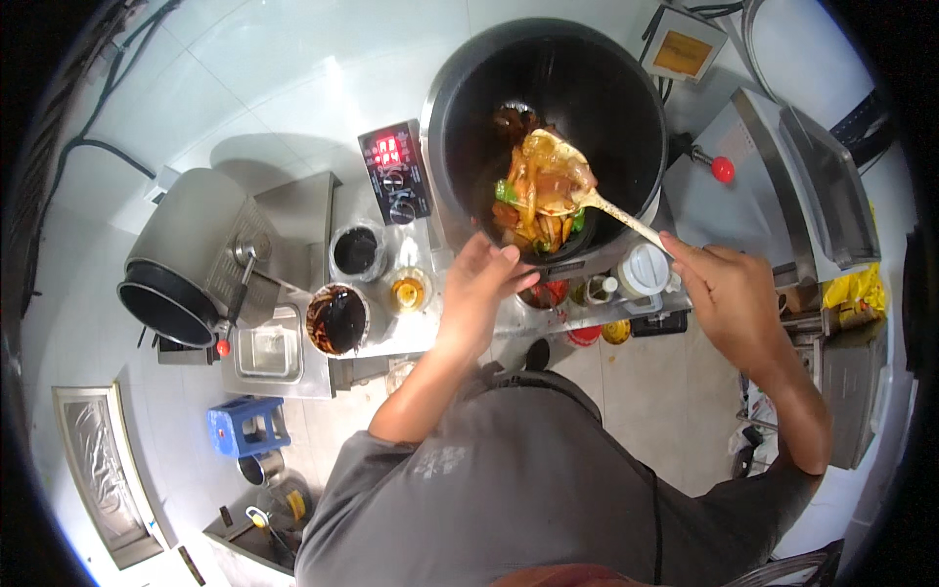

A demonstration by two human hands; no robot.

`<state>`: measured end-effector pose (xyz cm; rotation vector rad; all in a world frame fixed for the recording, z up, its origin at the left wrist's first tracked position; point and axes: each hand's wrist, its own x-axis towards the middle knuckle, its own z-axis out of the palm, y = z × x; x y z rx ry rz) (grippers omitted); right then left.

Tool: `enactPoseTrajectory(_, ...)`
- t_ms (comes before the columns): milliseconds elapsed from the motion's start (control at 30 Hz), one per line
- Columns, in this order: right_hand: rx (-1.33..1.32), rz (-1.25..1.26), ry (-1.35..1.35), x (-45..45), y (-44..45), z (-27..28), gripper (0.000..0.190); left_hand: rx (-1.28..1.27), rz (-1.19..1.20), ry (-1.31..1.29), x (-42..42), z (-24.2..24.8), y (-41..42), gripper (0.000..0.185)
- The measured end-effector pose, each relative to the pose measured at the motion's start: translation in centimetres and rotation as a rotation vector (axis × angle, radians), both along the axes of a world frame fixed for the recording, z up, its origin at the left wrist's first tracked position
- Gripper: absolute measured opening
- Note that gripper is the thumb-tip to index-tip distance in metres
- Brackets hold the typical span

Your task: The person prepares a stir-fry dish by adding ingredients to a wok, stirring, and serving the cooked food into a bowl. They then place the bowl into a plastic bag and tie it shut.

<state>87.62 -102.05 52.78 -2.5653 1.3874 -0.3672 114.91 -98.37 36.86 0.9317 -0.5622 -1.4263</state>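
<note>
A large dark cooking drum [623, 95] opens toward me, with glossy browned food and green pepper pieces [546, 220] low inside it. My right hand [722, 293] grips the handle of a pale ladle [587, 192]; its bowl, heaped with sauced food, is inside the drum above the rest. My left hand [488, 275] is at the drum's lower left rim with its fingers apart, holding nothing that I can see. Whether its fingertips touch the rim, I cannot tell.
Left of my left hand stand a tub of dark sauce [339, 319], a container of dark liquid [356, 251] and a cup of yellow liquid [409, 290]. A lidded white jug [645, 270] is near my right hand. A second drum machine [187, 242] stands further left.
</note>
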Motion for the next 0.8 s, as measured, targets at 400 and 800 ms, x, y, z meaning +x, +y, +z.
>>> enactPoseTrajectory(400,-0.392,0.027,0.256,-0.5,2.9,0.5,0.039,-0.04,-0.137,0.08,0.2,-0.1,0.6,0.046)
enactPoseTrajectory(800,-0.036,-0.108,0.07,0.0,1.7,0.9,0.031,-0.02,-0.203,0.181,-0.2,-1.5,1.4,0.045)
